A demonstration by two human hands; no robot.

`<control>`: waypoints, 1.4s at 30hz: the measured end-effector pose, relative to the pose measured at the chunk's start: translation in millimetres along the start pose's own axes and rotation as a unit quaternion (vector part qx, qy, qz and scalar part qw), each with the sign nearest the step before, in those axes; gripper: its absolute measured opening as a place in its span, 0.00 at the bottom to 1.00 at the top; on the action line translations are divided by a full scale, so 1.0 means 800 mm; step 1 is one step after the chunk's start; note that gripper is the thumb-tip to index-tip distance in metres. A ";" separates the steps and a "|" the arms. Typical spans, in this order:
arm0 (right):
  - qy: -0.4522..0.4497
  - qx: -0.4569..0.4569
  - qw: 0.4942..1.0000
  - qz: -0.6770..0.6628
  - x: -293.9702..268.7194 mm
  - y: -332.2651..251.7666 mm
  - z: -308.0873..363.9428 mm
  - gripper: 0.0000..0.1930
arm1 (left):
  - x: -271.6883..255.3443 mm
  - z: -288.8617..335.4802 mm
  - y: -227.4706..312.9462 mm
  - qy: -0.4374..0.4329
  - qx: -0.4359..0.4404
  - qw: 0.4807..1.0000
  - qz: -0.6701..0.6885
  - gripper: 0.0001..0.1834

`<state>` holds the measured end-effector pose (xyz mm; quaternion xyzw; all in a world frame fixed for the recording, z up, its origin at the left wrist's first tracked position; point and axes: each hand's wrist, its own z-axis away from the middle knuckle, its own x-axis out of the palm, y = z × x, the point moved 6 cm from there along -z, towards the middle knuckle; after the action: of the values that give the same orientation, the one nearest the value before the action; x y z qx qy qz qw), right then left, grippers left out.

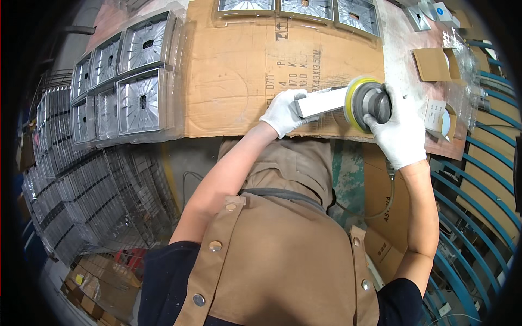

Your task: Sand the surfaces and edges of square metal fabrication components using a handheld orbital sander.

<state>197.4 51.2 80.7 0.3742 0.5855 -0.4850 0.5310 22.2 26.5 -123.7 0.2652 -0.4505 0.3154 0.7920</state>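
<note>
My left hand, in a white glove, grips one end of a square metal casting that I see side-on, above the cardboard sheet. In my gloved right hand is a round disc sander with a yellow-edged pad. The fingers wrap over its dark body, and the pad faces left, against or very close to the casting's far right end. Whether the two touch, I cannot tell. A hose hangs below my right hand.
Flattened cardboard covers the table's middle. Clear trays of square grey castings stand at the left, with more castings at the far edge. Small open boxes lie right. Blue curved bars flank the right side; wire-caged stacks stand lower left.
</note>
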 end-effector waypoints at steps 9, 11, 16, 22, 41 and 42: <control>-0.027 -0.005 1.000 0.015 -0.007 -0.029 -0.005 0.34 | 0.004 0.003 0.023 0.026 0.248 0.733 -0.633 0.14; -0.036 0.004 0.999 0.014 -0.007 -0.030 -0.006 0.37 | 0.010 0.006 0.023 0.019 0.250 0.741 -0.623 0.14; -0.025 0.003 0.999 0.034 -0.007 -0.040 0.000 0.30 | 0.006 0.003 0.020 -0.003 0.223 0.795 -0.565 0.14; 0.018 -0.009 0.999 0.036 -0.012 -0.021 0.001 0.32 | -0.024 -0.013 0.015 0.005 0.245 0.760 -0.601 0.15; -0.039 0.067 0.996 -0.036 -0.012 0.017 0.017 0.34 | -0.015 -0.004 0.007 -0.010 0.123 0.890 -0.439 0.13; -0.080 0.075 0.994 -0.029 -0.014 0.006 0.023 0.33 | -0.018 -0.006 0.007 -0.007 0.124 0.890 -0.439 0.13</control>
<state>208.1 35.6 91.4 0.3559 0.5140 -0.5708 0.5322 14.7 30.1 -137.9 0.5344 -0.2511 -0.0130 0.8069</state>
